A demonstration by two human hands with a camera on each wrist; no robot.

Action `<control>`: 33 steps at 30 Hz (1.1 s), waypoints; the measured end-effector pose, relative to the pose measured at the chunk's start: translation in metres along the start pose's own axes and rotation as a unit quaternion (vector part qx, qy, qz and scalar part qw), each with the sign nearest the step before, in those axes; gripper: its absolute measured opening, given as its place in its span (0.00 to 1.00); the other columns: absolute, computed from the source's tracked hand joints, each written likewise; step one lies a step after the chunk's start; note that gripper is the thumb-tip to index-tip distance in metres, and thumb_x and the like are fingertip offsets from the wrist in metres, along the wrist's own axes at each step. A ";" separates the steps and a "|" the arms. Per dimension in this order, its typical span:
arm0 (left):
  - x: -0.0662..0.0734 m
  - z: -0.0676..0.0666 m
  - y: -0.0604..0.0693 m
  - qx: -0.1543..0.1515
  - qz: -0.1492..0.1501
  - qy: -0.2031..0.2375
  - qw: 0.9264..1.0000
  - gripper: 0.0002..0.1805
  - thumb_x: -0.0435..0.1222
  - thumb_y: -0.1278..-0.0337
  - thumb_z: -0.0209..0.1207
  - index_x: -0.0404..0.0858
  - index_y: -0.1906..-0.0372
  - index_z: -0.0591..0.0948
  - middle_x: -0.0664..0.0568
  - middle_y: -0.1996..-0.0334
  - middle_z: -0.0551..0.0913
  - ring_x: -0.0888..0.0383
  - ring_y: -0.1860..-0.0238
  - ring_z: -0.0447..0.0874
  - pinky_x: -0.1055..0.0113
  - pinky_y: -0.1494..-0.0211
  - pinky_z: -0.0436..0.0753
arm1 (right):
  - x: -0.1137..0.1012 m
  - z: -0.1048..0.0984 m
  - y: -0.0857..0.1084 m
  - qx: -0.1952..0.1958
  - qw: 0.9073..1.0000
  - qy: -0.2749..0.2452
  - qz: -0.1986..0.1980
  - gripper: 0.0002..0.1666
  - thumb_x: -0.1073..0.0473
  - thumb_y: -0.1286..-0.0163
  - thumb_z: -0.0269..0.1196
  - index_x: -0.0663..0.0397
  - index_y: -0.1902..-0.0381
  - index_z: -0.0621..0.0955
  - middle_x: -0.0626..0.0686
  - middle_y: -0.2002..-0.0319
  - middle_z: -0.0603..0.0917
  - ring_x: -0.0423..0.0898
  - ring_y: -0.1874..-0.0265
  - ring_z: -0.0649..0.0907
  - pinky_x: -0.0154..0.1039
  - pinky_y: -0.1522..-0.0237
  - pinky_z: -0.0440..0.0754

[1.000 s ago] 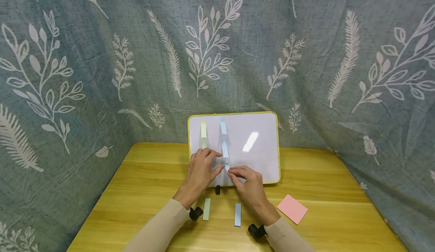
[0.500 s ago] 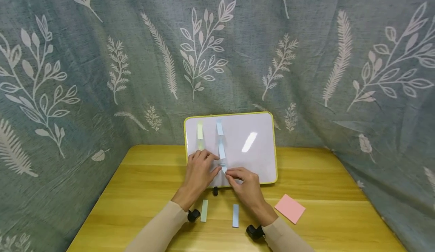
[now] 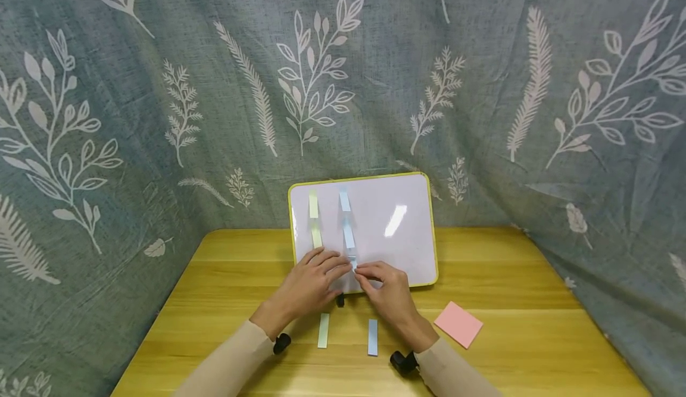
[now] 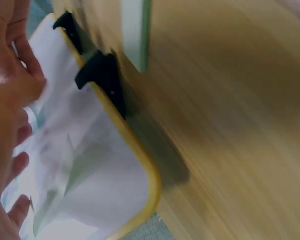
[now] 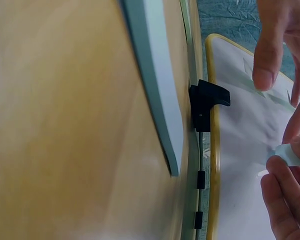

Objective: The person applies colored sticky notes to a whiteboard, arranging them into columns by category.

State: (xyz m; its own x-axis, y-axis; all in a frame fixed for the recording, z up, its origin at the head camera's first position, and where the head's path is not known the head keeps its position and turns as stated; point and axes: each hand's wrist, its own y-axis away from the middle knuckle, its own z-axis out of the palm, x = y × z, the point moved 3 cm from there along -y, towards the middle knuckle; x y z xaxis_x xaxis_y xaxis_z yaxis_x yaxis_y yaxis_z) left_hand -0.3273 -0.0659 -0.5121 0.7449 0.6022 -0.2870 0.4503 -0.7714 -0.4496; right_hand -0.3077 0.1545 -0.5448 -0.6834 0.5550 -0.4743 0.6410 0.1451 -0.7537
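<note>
A whiteboard [image 3: 412, 254] with a yellow rim leans at the back of the table. My right hand [image 3: 391, 293] pinches the lower end of a small light blue sticky strip [image 5: 290, 155] between thumb and fingers, low on the board. Beside it, my left hand [image 3: 311, 281] lies with fingers fairly straight, their tips at the strip's upper part; whether they press it cannot be told. Above, two more blue strips [image 3: 348, 233] hang in a column. Two pale green strips [image 3: 314, 205] hang to their left, the lower one partly behind the left fingers.
A pad of green strips [image 3: 323, 330] and a pad of blue strips [image 3: 373, 337] lie on the wooden table [image 3: 214, 302] before the board. A pink sticky pad [image 3: 458, 324] lies at right. Black clips [image 4: 102, 75] hold the board's lower edge. A patterned curtain [image 3: 375, 87] hangs behind.
My left hand has turned and dropped lower, its fingers now pointing right towards the strip, uncovering more of the lower green strip. The right hand keeps its pinch. The view has shifted slightly.
</note>
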 end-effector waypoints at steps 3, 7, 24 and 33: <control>-0.002 0.001 0.002 -0.021 0.023 -0.003 1.000 0.37 0.58 0.23 0.75 0.49 0.19 0.84 0.59 0.20 0.85 0.53 0.18 0.81 0.45 0.09 0.75 | 0.000 0.000 -0.001 -0.002 1.000 -0.004 -0.002 0.09 0.72 0.30 0.82 0.61 0.53 0.97 0.56 0.55 0.98 0.53 0.54 0.98 0.46 0.52 0.98; -0.004 0.004 0.002 -0.040 0.036 0.009 0.999 0.40 0.63 0.18 0.67 0.47 0.14 0.80 0.57 0.15 0.81 0.51 0.12 0.76 0.41 0.06 0.70 | 0.002 -0.001 0.001 -0.016 1.000 -0.007 0.003 0.10 0.70 0.28 0.82 0.59 0.51 0.98 0.55 0.53 0.98 0.52 0.53 0.98 0.43 0.50 0.98; -0.010 0.009 0.004 -0.077 0.040 -0.002 0.996 0.45 0.68 0.17 0.62 0.49 0.08 0.72 0.58 0.08 0.71 0.50 0.05 0.64 0.39 0.01 0.59 | 0.003 0.001 0.000 -0.044 0.999 -0.005 0.016 0.09 0.70 0.27 0.81 0.61 0.51 0.97 0.57 0.51 0.98 0.54 0.52 0.98 0.44 0.50 0.99; -0.009 0.010 0.003 -0.077 0.028 -0.049 0.995 0.46 0.71 0.14 0.54 0.49 0.07 0.69 0.59 0.06 0.66 0.51 0.04 0.61 0.40 0.02 0.60 | 0.003 0.002 0.000 -0.051 0.998 -0.006 0.025 0.07 0.70 0.27 0.81 0.61 0.53 0.98 0.56 0.51 0.98 0.53 0.51 0.98 0.43 0.50 0.98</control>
State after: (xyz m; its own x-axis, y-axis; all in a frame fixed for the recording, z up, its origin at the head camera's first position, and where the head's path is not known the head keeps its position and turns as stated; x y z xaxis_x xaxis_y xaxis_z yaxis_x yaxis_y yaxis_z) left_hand -0.3375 -0.0715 -0.5199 0.7230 0.5689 -0.3919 0.4858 -0.8221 -0.2971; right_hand -0.3105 0.1544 -0.5470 -0.6529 0.5546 -0.5159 0.7066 0.2004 -0.6786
